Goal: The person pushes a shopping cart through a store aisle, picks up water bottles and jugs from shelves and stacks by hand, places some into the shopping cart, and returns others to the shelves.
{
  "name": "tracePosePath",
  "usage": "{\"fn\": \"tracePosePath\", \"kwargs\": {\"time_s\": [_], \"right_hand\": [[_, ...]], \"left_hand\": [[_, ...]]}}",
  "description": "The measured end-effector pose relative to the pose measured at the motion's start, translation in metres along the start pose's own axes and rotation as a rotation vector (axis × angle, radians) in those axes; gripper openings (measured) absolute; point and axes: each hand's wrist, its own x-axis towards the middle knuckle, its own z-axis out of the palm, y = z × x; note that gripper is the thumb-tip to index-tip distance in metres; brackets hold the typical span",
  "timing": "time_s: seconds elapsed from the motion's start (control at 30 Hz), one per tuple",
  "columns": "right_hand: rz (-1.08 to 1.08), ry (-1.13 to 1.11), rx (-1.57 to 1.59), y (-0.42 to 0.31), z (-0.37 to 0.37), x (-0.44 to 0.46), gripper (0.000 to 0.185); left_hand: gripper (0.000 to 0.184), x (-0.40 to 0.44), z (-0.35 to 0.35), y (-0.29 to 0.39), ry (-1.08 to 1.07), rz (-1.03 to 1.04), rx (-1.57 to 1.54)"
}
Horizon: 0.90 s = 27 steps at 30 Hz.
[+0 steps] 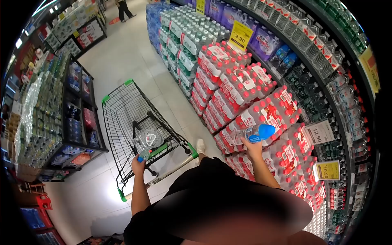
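My left hand [138,165] is closed around the blue-capped end of a clear plastic bottle [143,152], over the near end of the shopping cart [118,122]. Beyond it, a larger clear plastic item [152,139] with a white mark lies at the cart's near end; whether it belongs to the same bottle I cannot tell. On the other side, my right hand [253,148] grips a clear bottle [247,133] with a large blue end, tilted sideways above the red-capped water packs [245,118]. The fingers of both hands are partly hidden.
Green-capped bottle packs [190,45] are stacked farther along the right side. Shelves of bottles [314,41] curve behind, with price signs [241,34]. A display stack [41,110] stands left of the cart. A person [122,10] is far down the aisle.
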Motion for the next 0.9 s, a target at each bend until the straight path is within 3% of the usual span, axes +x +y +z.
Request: {"fn": "tracePosePath", "kwargs": {"time_s": [0.1, 0.13, 0.2, 0.23, 0.33, 0.37, 0.43, 0.5, 0.53, 0.6, 0.73, 0.9], "right_hand": [[-0.121, -0.123, 0.005, -0.005, 0.037, 0.072, 0.060], [-0.037, -0.050, 0.022, -0.018, 0.058, 0.090, 0.059], [-0.080, -0.085, 0.118, -0.020, 0.084, 0.134, 0.063], [-0.097, -0.125, 0.155, -0.020, 0.100, 0.157, 0.065], [0.054, -0.122, 0.232, 0.010, 0.122, 0.228, 0.058], [0.018, -0.115, 0.269, 0.005, 0.141, 0.240, 0.058], [0.131, -0.111, 0.295, 0.009, 0.161, 0.275, 0.055], [0.052, -0.141, 0.333, -0.003, 0.202, 0.296, 0.054], [0.014, -0.134, 0.314, -0.007, 0.223, 0.308, 0.053], [-0.075, -0.106, 0.278, -0.009, 0.262, 0.326, 0.051], [-0.142, 0.011, 0.079, -0.002, 0.324, 0.369, 0.036], [-0.292, 0.031, -0.181, -0.033, 0.401, 0.407, 0.041]], "left_hand": [[0.060, 0.060, -0.014, 0.021, 0.019, 0.077, 0.038], [0.060, 0.082, -0.020, 0.031, 0.002, 0.067, 0.028], [0.062, 0.118, -0.026, 0.044, -0.010, 0.060, 0.031], [0.062, 0.152, -0.011, 0.015, 0.009, 0.101, -0.014], [0.061, 0.211, -0.012, 0.025, -0.056, -0.032, -0.063], [0.061, 0.229, -0.013, 0.029, -0.021, 0.038, -0.018], [0.060, 0.258, -0.019, 0.053, -0.001, -0.009, -0.053], [0.057, 0.289, -0.028, 0.081, -0.027, -0.073, -0.038], [0.056, 0.302, -0.030, 0.088, 0.042, 0.016, 0.002], [0.055, 0.336, -0.031, 0.103, 0.010, -0.062, -0.051], [0.055, 0.398, -0.039, 0.120, 0.022, 0.003, -0.008], [0.055, 0.469, -0.049, 0.136, 0.020, 0.021, 0.019]]}}
